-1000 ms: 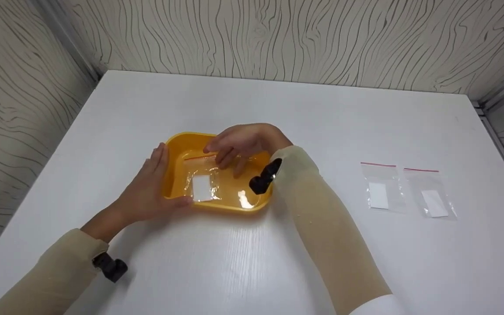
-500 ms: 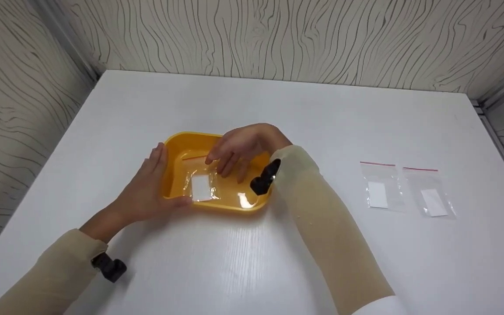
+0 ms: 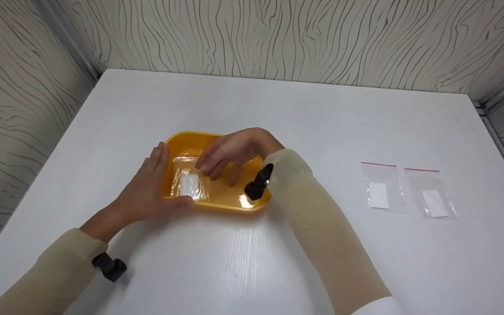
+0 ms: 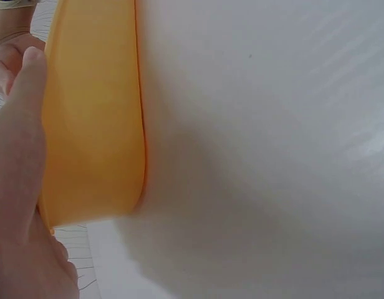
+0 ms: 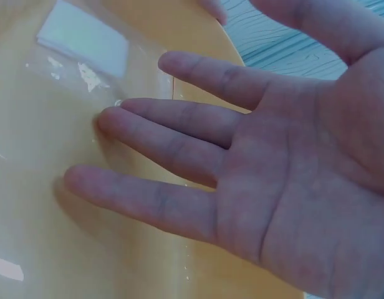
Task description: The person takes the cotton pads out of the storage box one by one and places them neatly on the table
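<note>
A yellow plastic tub [image 3: 234, 208] stands on the table, and a clear zip bag [image 3: 181, 165] holding a white card or folded paper [image 3: 189, 185] lies inside at its left. My left hand [image 3: 145, 188] rests against the tub's left end, its fingers straight along the outer wall and the thumb on the front rim. Over the tub's inside is my right hand [image 3: 230, 151]. Its fingers point down beside the bag, outstretched in the right wrist view, with nothing between them. Whether the fingertips touch the bag is unclear.
Two more clear zip bags, a left one [image 3: 390, 179] and a right one [image 3: 422, 179], lie on the white table [image 3: 252, 262] at the right. Each has a red seal line and a white insert. Patterned walls [image 3: 269, 39] border the table.
Inside the tub, the bag has shifted left toward the left end wall. My right hand has moved a little left with it. The left hand stays in place.
</note>
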The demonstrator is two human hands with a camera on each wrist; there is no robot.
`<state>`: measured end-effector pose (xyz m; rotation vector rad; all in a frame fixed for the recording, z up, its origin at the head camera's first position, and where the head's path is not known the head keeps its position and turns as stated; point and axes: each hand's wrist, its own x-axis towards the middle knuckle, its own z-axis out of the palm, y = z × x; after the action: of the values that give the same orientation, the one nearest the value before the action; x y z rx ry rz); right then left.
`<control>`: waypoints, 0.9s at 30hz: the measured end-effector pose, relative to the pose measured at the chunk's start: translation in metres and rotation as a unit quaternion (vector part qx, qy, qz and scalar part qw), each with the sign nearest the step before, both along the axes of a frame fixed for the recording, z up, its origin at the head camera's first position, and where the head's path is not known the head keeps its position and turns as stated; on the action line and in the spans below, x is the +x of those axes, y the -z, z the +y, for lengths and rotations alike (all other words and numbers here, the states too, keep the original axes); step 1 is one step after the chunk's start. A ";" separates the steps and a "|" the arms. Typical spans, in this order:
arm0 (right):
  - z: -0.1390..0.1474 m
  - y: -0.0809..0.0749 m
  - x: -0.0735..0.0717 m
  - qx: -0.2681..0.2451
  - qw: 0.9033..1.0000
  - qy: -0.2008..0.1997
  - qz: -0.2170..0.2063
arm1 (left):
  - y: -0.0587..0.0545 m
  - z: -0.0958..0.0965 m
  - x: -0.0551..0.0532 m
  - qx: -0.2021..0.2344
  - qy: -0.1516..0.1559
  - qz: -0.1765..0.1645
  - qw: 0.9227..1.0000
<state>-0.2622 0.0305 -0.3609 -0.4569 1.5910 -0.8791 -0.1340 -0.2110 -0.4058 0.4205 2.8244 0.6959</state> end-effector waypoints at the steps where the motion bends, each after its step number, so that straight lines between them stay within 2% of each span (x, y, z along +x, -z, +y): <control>1: -0.001 0.001 0.000 0.003 1.000 0.001 0.002 | 0.000 0.000 0.000 0.001 -0.001 -0.001 1.000; 15: -0.002 0.004 -0.001 -0.007 0.999 -0.003 0.039 | 0.001 -0.002 0.001 0.002 0.007 0.005 1.000; 23: -0.001 0.001 -0.002 -0.051 0.998 0.036 0.006 | -0.004 0.000 0.001 0.007 0.008 0.009 1.000; 27: -0.003 -0.001 -0.001 -0.061 0.998 0.035 0.007 | -0.005 0.000 0.001 0.008 0.008 0.009 1.000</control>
<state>-0.2633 0.0274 -0.3603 -0.4970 1.5799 -1.0308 -0.1328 -0.2105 -0.4007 0.4548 2.8310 0.7163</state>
